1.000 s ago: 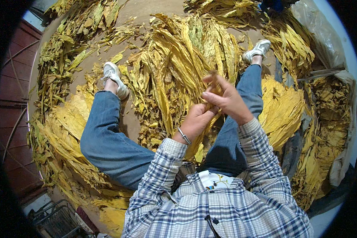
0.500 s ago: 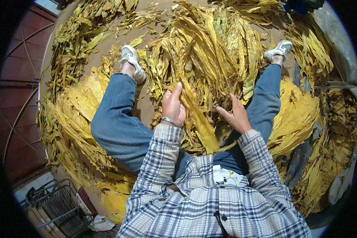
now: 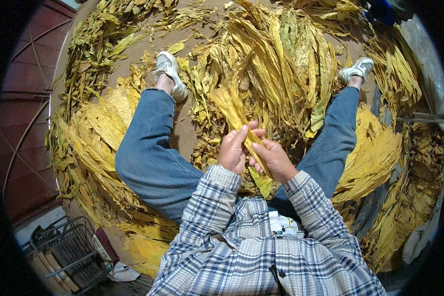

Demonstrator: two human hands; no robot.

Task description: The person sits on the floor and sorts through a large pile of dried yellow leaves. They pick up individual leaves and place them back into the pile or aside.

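My left hand (image 3: 233,150) is closed on a long dried yellow leaf bundle (image 3: 226,106), which slants from upper left to lower right above my lap. My right hand (image 3: 270,159) grips the same bundle just to the right and slightly lower, thumb across it. A greenish-yellow leaf tip hangs below the hands. Between my outstretched legs lies a heap of long, dried yellow and pale green leaves (image 3: 276,59). Flatter piles of broad yellow leaves lie outside my left leg (image 3: 89,128) and right leg (image 3: 372,155).
My jeans-clad legs (image 3: 140,130) and white shoes border the central heap. A red panel with curved bars (image 3: 27,143) stands at far left, a wire rack (image 3: 69,256) at lower left. Translucent plastic sheeting (image 3: 422,59) and darker leaves (image 3: 424,163) line the right; brown ground (image 3: 185,133) shows between heaps.
My right hand has moved left from its open position half a second ago and closed on the bundle. The bundle's top now points farther left, and my left hand has shifted right and down.
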